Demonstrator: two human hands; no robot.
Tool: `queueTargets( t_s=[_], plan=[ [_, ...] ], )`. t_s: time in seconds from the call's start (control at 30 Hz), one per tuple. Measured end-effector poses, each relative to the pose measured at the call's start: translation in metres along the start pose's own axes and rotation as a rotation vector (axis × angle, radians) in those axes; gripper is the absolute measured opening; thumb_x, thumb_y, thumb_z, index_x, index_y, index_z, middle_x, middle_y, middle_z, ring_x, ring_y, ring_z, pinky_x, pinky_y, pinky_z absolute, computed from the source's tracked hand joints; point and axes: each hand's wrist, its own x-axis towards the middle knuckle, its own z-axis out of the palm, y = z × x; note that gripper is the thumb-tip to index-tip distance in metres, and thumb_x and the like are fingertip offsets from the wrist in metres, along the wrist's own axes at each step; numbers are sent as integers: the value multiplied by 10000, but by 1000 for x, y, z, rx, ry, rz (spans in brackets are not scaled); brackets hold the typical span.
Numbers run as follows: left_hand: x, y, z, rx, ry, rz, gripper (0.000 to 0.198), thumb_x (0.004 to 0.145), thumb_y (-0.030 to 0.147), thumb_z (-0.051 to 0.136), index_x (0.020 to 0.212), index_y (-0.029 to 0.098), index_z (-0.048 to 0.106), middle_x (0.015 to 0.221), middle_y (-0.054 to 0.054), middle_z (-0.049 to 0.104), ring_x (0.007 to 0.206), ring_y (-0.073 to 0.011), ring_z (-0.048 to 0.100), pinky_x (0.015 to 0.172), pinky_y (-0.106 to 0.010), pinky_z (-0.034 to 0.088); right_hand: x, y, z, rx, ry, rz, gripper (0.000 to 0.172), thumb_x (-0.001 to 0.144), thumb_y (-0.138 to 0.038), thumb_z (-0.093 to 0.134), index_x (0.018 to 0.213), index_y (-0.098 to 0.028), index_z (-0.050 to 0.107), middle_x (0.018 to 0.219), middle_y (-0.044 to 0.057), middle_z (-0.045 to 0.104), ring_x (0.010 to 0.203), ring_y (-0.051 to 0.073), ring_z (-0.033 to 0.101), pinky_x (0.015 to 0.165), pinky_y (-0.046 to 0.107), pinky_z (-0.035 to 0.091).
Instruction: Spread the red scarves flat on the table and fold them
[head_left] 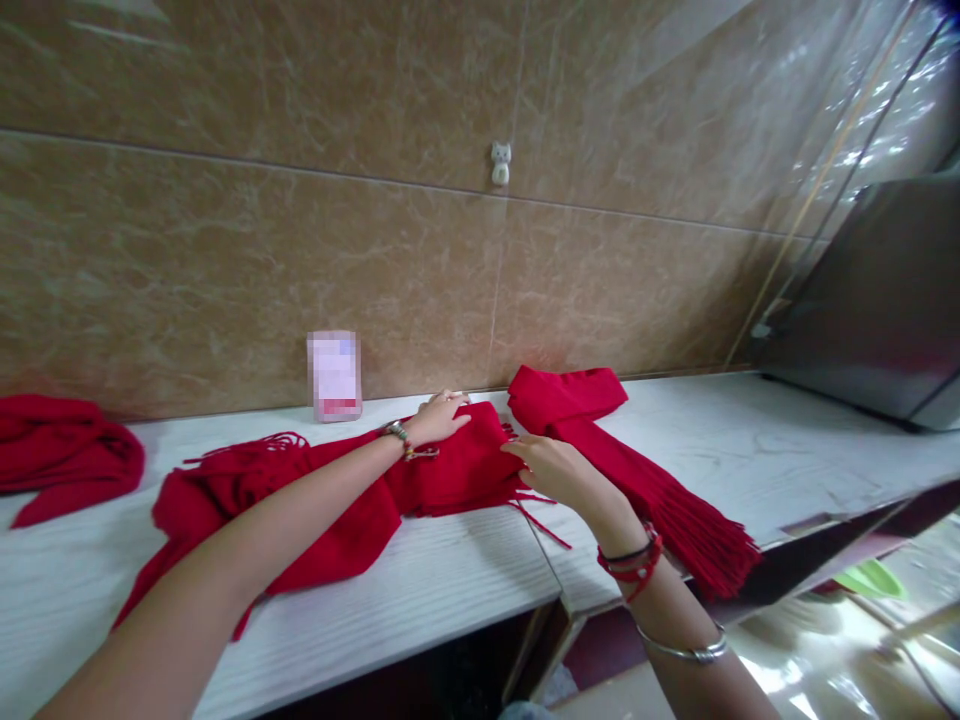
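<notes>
A red fringed scarf (454, 470) lies folded in layers on the white tabletop, its loose part bunched toward the left. My left hand (442, 418) rests on the scarf's far edge with the thumb spread from the fingers; some fingertips are hidden behind the hand. At the scarf's right end, my right hand (562, 472) has its fingers closed on the edge, where fringe strands hang out. Beside my right hand lies a second red scarf (622, 455), bent at the back, its fringe reaching the table's front edge.
Another bundle of red cloth (67, 455) sits at the far left. A pale upright object (335, 375), blurred out, stands against the tiled wall (300, 250). A dark grey appliance (862, 300) occupies the right end. A seam and the front edge of the white tabletop (450, 570) run nearby.
</notes>
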Motion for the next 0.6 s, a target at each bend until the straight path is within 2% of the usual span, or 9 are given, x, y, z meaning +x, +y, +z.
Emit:
queueTargets(
  t_s=[0.07, 0.17, 0.23, 0.3, 0.37, 0.47, 0.53, 0.6],
  plan=[
    [-35, -9, -13, 201, -29, -33, 465, 790, 422, 472, 1209, 221, 475, 1279, -110, 434, 1161, -257, 396, 957, -371, 283, 0, 0, 3, 8, 26, -13, 445, 744, -63, 452, 1161, -200, 523, 1073, 94, 605, 937, 163, 583, 750, 241, 466],
    [-92, -28, -43, 460, -23, -180, 583, 795, 526, 399, 1306, 249, 362, 1381, -126, 300, 1271, -331, 204, 982, -508, 176, 1, -5, 5, 8, 41, -39, 487, 750, -46, 430, 1214, -182, 485, 1217, 130, 512, 970, 171, 572, 759, 261, 483],
    [-128, -42, -66, 545, -79, -362, 741, 695, 615, 473, 1328, 257, 331, 1410, -140, 234, 1267, -422, 133, 934, -603, 165, 4, -11, 4, -10, 77, -84, 459, 761, -52, 428, 1202, -155, 501, 1260, 144, 474, 1054, 196, 526, 817, 297, 473],
    [-157, -52, -86, 584, -125, -561, 873, 597, 651, 540, 1342, 264, 301, 1414, -159, 214, 1240, -483, 137, 890, -637, 199, 7, -17, 7, -40, 112, -189, 408, 777, -60, 426, 1163, -132, 537, 1243, 136, 497, 1163, 212, 432, 920, 342, 415],
    [-179, -61, -103, 592, -153, -623, 924, 566, 583, 597, 1357, 230, 273, 1379, -186, 281, 1220, -458, 237, 899, -573, 267, 10, -24, 14, -64, 98, -290, 401, 774, -37, 420, 1141, -123, 554, 1204, 118, 538, 1194, 200, 398, 972, 351, 369],
    [-198, -71, -125, 561, -211, -514, 837, 619, 408, 583, 1353, 144, 281, 1238, -186, 473, 1108, -322, 463, 907, -383, 352, 14, -29, 30, -74, 9, -352, 461, 723, 22, 416, 1140, -120, 554, 1210, 110, 537, 1160, 188, 443, 958, 327, 390],
    [-204, -79, -142, 545, -212, -453, 743, 654, 383, 543, 1321, 124, 345, 1170, -159, 541, 1048, -272, 519, 901, -316, 363, 16, -29, 39, -68, -36, -366, 480, 702, 36, 412, 1137, -106, 557, 1230, 121, 517, 1167, 203, 436, 967, 338, 382],
    [-208, -87, -164, 525, -160, -426, 687, 666, 438, 529, 1270, 129, 421, 1172, -139, 549, 1057, -263, 515, 912, -299, 355, 18, -27, 44, -50, -56, -362, 495, 704, 35, 395, 1163, -88, 536, 1235, 137, 507, 1164, 207, 440, 974, 345, 375]
  ],
)
